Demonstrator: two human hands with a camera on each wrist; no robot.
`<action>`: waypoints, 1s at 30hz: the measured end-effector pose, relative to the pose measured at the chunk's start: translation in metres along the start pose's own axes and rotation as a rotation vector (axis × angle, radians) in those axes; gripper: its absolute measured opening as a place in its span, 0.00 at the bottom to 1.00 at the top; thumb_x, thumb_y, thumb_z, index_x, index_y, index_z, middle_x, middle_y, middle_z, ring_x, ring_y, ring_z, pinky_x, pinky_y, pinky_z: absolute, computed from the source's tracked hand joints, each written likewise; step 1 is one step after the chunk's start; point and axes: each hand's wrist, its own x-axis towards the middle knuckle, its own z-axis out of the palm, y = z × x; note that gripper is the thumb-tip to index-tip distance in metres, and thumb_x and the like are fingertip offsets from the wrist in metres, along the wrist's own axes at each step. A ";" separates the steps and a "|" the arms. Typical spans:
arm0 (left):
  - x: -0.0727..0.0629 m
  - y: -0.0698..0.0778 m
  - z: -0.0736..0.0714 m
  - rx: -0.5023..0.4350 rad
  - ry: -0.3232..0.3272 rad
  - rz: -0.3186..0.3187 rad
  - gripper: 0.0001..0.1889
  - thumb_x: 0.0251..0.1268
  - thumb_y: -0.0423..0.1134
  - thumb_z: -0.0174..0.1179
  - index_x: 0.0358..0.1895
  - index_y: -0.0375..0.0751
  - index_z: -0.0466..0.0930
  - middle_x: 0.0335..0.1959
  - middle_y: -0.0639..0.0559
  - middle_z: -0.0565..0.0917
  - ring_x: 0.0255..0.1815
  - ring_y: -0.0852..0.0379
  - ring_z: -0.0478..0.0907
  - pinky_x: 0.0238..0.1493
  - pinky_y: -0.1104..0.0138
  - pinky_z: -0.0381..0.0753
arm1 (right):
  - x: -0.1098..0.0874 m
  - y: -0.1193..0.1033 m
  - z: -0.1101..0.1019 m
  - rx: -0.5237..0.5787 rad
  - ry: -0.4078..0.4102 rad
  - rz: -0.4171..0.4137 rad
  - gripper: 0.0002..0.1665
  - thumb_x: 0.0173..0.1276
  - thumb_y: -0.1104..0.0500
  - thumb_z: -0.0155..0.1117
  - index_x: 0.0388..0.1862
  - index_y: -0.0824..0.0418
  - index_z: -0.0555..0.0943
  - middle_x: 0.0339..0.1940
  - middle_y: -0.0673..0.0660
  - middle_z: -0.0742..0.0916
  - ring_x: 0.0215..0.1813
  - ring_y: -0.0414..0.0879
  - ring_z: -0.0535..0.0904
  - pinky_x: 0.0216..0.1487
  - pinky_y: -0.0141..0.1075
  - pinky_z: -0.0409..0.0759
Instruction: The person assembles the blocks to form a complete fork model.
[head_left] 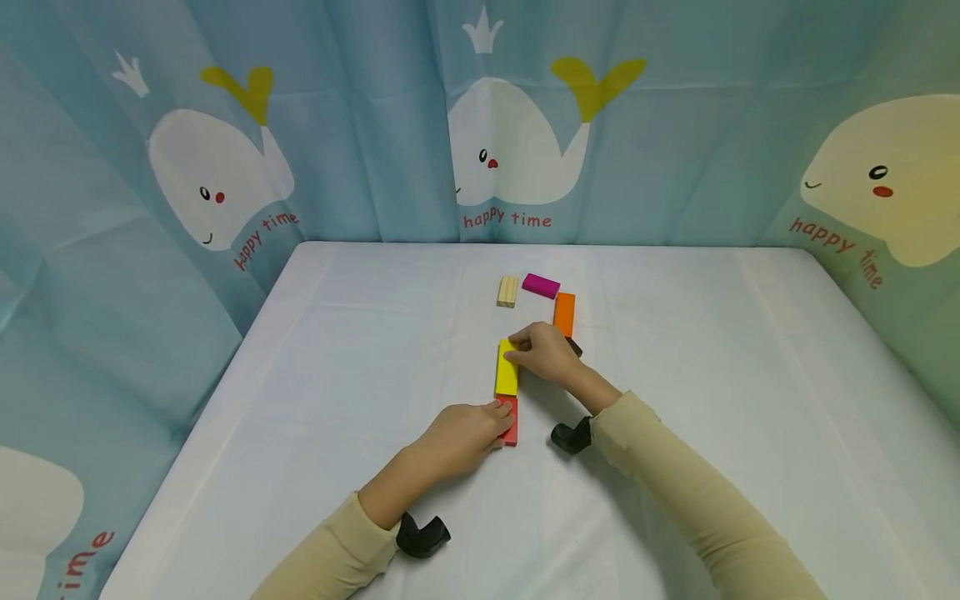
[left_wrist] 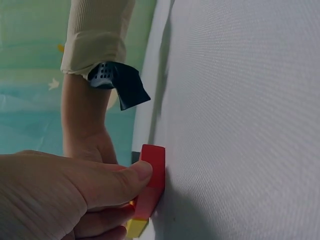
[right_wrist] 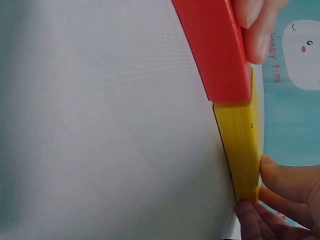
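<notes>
A red block (head_left: 511, 435) and a yellow block (head_left: 507, 375) lie end to end on the white table, forming one line running away from me. My left hand (head_left: 461, 437) holds the red block, its thumb on the block's side in the left wrist view and other fingers reaching over it. At the far end of the yellow block, my right hand (head_left: 550, 354) pinches it between thumb and fingers. In the right wrist view, the red block's end (right_wrist: 220, 60) meets the yellow block (right_wrist: 235, 145), the two at a slight angle.
Beyond my hands are a plain wooden block (head_left: 507, 292), a magenta block (head_left: 541, 286) and an orange block (head_left: 565, 315). A dark brown block (head_left: 575, 347) is partly hidden by my right hand. Black wrist mounts (head_left: 423, 537) stick out from both sleeves. A whale-print curtain (head_left: 375, 125) surrounds the table (head_left: 690, 333).
</notes>
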 end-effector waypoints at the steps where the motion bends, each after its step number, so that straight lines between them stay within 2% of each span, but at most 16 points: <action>1: 0.000 0.000 0.000 0.004 -0.001 -0.002 0.21 0.63 0.44 0.58 0.58 0.42 0.75 0.57 0.51 0.75 0.56 0.58 0.73 0.48 0.67 0.76 | 0.000 0.000 0.000 -0.003 0.000 -0.006 0.21 0.59 0.60 0.67 0.49 0.70 0.80 0.40 0.60 0.84 0.35 0.48 0.75 0.37 0.34 0.77; 19: 0.002 0.001 -0.006 0.019 -0.033 -0.006 0.22 0.62 0.45 0.59 0.59 0.42 0.75 0.58 0.52 0.75 0.56 0.60 0.73 0.48 0.67 0.76 | 0.002 0.003 -0.001 -0.004 -0.003 -0.034 0.20 0.58 0.60 0.68 0.48 0.70 0.81 0.41 0.60 0.84 0.36 0.48 0.76 0.39 0.34 0.78; 30: 0.003 0.003 -0.006 0.024 -0.036 -0.024 0.22 0.62 0.44 0.60 0.58 0.43 0.76 0.57 0.52 0.75 0.55 0.59 0.74 0.46 0.67 0.77 | 0.003 0.004 0.001 -0.016 -0.005 -0.029 0.20 0.58 0.59 0.68 0.47 0.69 0.81 0.37 0.58 0.84 0.33 0.47 0.74 0.32 0.31 0.75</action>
